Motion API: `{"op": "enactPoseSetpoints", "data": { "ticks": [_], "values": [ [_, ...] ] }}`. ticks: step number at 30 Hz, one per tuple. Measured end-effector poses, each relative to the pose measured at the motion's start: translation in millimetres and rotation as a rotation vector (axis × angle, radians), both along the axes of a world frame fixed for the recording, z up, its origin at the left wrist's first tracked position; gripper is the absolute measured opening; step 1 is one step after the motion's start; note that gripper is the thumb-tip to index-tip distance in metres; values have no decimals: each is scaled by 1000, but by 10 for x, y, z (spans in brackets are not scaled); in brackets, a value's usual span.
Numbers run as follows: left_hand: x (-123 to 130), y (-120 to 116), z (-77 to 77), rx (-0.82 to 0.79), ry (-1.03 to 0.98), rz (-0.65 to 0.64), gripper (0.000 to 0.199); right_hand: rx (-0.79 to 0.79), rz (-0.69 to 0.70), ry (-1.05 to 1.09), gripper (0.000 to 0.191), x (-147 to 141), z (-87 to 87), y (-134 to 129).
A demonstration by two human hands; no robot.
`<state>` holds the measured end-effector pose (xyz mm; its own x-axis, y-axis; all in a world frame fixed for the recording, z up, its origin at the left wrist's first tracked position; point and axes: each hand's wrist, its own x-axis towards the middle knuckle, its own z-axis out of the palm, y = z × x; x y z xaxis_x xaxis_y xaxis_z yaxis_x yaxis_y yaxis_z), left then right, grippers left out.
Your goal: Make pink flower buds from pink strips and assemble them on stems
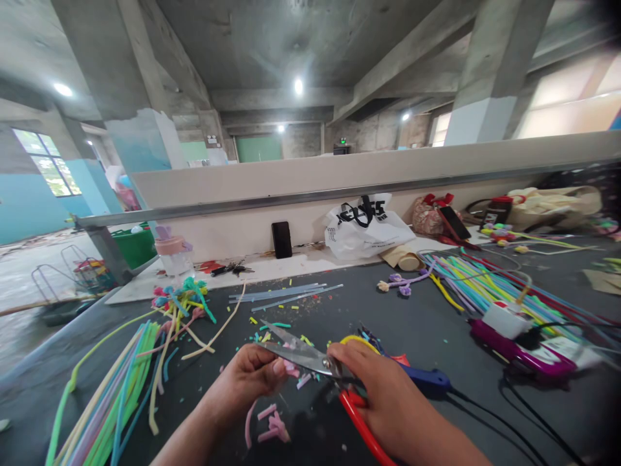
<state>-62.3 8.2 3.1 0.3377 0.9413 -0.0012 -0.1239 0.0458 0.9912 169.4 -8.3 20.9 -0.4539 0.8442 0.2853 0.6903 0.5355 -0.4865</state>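
My right hand (376,378) grips a pair of scissors (317,362) with red handles; the blades are spread and point left, over my left hand. Thumb and fingers of my left hand (252,375) are pinched on a small pink piece (291,369) beside the blades, partly hidden by them. A pink strip (250,424) hangs or lies just below that hand. Cut and knotted pink pieces (274,425) lie on the dark table (310,446) between my wrists. Small green, yellow and pink offcuts (264,336) are scattered behind the blades.
Bundles of colourful long strips lie at left (126,395) and right (466,278). A blue-handled corded tool (427,380) is beside my right hand. A purple power strip (519,349) sits right. Clear sticks (281,293), a phone (281,239), a cup (173,255) and a white bag (363,233) are behind.
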Motion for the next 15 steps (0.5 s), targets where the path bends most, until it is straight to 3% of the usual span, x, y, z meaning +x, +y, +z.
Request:
{"op": "enactPoseSetpoints", "data": {
  "ticks": [4, 9, 15],
  "values": [
    [11, -7, -9, -1, 4, 10, 32, 12, -7, 5, 39, -9, -18, -18],
    [44, -40, 47, -26, -64, 21, 31, -44, 3, 96, 28, -32, -5, -39],
    [50, -28, 118, -92, -212, -73, 38, -73, 18, 180, 39, -5, 6, 23]
  ]
}}
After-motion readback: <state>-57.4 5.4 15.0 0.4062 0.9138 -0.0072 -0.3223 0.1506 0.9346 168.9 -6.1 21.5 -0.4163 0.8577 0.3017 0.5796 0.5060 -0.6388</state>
